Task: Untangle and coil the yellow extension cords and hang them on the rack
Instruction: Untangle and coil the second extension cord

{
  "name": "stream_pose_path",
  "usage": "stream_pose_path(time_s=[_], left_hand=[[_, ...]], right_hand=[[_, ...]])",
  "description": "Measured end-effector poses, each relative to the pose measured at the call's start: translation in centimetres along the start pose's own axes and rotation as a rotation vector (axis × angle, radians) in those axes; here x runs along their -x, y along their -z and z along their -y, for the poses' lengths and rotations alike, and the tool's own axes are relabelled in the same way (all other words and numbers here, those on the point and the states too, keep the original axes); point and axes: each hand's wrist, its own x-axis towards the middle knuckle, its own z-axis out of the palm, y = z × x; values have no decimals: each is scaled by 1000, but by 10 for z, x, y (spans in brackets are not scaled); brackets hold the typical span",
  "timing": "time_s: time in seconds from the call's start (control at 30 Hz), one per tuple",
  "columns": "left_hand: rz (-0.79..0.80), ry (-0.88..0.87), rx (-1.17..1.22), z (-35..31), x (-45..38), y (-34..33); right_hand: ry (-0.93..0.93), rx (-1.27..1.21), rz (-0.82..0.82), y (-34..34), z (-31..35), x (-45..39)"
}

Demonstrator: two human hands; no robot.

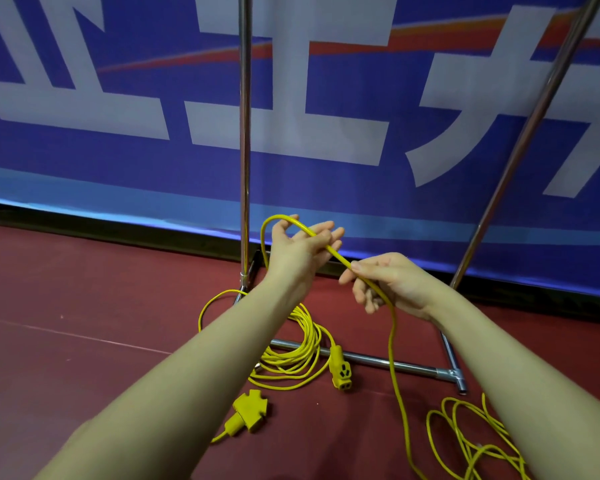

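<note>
A yellow extension cord (pixel 336 254) was shown laid across the upturned left hand (pixel 300 245) and pinched in the right hand (pixel 383 282), in front of the rack (pixel 245 133), whose two chrome uprights and floor bar stood against a blue banner (pixel 118 157). The grip of the left hand was released: its fingers were spread and nearly straight, and the cord was merely draped over the palm, arching back over the thumb side and falling towards the floor (pixel 84 306). The grip of the right hand was closed on the cord, which was held between thumb and curled fingers just beside the left fingertips.

From the right hand the cord ran down to a loose tangle (pixel 471 441) at lower right. A second bundle (pixel 291 355) lay on the floor across the rack's base bar, with a socket block (pixel 342 370) at its edge; a yellow plug adapter (pixel 248 412) lay apart, nearer the camera.

The step in hand was judged to be the laying of a first loop. It would be done well if the left fingers were closed over each turn, loops of equal length were fed by the right hand, and a slight twist was given to each so that it lay flat. Slack should be drawn slowly from the tangle, lest a knot be tightened.
</note>
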Motion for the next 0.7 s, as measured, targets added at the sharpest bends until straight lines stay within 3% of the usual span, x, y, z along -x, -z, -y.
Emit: stream_pose_path(time_s=[0.23, 0.33, 0.53, 0.7], left_hand=[[-140, -128, 56, -22, -17, 31], [-112, -80, 102, -17, -11, 25], [58, 12, -25, 3, 5, 3], [-20, -82, -54, -9, -5, 8]], right_hand=[[-31, -41, 60, 6, -6, 7], [-12, -48, 4, 6, -8, 4], [28, -83, -26, 3, -1, 2], [-2, -87, 66, -3, 3, 5]])
